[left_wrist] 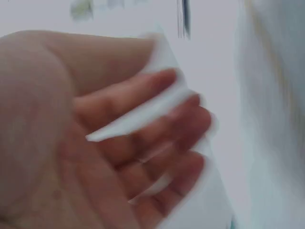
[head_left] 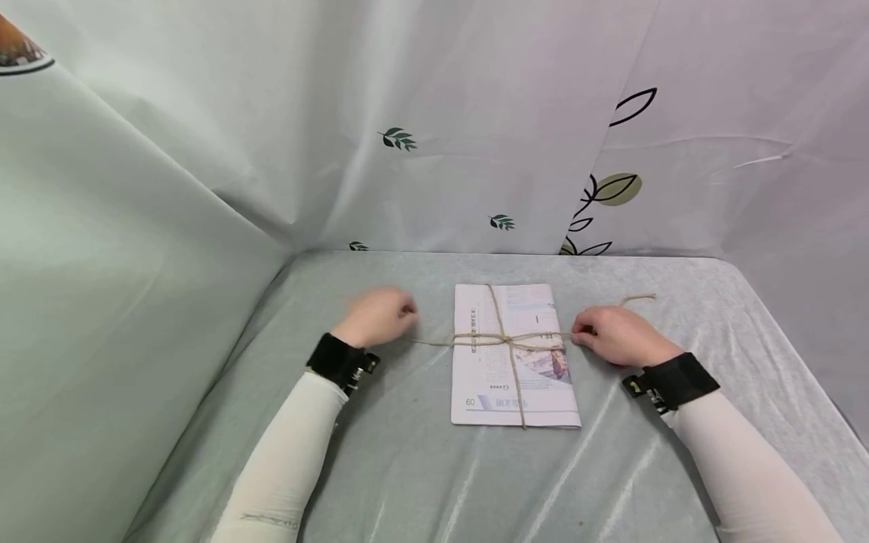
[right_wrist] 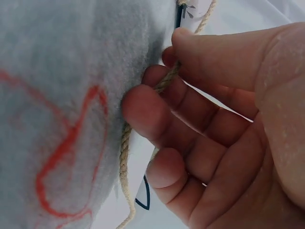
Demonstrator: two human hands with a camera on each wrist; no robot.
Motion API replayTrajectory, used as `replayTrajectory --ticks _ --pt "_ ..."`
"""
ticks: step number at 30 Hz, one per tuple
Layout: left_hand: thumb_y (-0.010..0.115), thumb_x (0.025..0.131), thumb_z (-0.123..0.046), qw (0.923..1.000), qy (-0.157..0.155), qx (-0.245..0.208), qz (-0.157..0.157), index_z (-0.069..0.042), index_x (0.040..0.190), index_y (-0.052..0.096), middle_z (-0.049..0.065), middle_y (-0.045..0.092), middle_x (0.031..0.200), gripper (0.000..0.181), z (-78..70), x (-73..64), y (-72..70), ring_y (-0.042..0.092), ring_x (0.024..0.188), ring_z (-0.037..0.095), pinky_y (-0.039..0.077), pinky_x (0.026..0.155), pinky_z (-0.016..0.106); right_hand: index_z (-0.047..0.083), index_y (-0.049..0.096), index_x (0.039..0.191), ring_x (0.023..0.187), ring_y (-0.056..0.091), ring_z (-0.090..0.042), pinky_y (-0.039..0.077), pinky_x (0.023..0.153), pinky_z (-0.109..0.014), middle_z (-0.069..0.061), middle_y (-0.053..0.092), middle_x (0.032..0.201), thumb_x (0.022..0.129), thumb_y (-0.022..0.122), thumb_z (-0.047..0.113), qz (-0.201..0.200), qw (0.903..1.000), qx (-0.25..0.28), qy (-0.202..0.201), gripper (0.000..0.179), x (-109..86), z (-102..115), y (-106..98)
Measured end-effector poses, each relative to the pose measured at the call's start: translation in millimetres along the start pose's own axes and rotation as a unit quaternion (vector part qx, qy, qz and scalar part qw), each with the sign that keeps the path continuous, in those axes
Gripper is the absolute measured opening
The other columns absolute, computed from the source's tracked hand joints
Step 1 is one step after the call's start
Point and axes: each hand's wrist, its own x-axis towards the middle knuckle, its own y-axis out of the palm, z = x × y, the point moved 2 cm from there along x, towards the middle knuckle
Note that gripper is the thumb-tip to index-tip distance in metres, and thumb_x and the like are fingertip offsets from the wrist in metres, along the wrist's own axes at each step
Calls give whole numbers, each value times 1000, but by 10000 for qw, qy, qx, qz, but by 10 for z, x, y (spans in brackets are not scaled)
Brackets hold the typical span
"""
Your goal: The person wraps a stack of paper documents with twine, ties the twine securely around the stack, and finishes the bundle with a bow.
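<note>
A folded newspaper [head_left: 485, 385] lies on the table, wrapped crosswise in twine [head_left: 517, 385] that meets in a knot near its middle. To its right, my right hand [head_left: 621, 334] pinches one end of the twine between thumb and fingers; the tail runs out past the fingers in the right wrist view, where the braided twine [right_wrist: 124, 160] passes behind a fingertip. My left hand [head_left: 380, 315] is to the newspaper's left, just beyond the other loose twine end. Blurred in the left wrist view, its fingers [left_wrist: 162, 129] are loosely bent and apart from the thumb, with nothing between them.
A grey cloth [head_left: 400, 452] covers the table, with light creases toward the front. White sheeting with leaf prints [head_left: 502, 222] hangs behind the far edge and along the left side. Red line marks [right_wrist: 71, 143] show on a surface in the right wrist view.
</note>
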Motion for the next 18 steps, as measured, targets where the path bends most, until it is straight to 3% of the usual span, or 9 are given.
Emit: replayTrajectory --ticks 3,6,11,15,18 --pt "74 108 -27 9970 758 -159 -42 -14 112 81 -1 75 107 15 -292 44 204 70 95 17 59 85 40 19 78 98 79 62 -13 54 78 -49 5 74 94 103 79 16 -26 10000 14 -5 7 24 -5 -1" --pt "77 108 -28 9926 1215 -11 -2 -19 107 80 -5 69 101 10 -494 63 371 62 85 11 53 75 33 19 79 99 79 62 -12 54 77 -48 6 73 92 104 79 17 -122 9999 6 -2 5 28 2 -11" --pt "79 107 -28 9928 1131 383 34 -21 104 77 -6 66 100 8 -581 66 550 59 81 10 50 72 31 15 82 104 84 68 -16 56 80 -50 3 77 96 104 79 19 -249 9997 -9 -31 5 27 18 -11" --pt "80 106 -29 9943 1012 332 94 -20 101 74 -7 67 95 12 -580 89 612 60 80 10 51 71 32 13 85 109 94 74 -22 59 86 -55 -1 80 105 104 80 17 -309 9995 -31 -31 8 15 30 -14" --pt "77 108 -27 9935 1090 314 129 -22 96 71 -8 66 89 14 -594 100 626 59 76 10 50 66 31 13 86 108 89 72 -20 59 82 -52 0 77 103 103 80 15 -367 9993 -88 -67 8 6 28 -16"
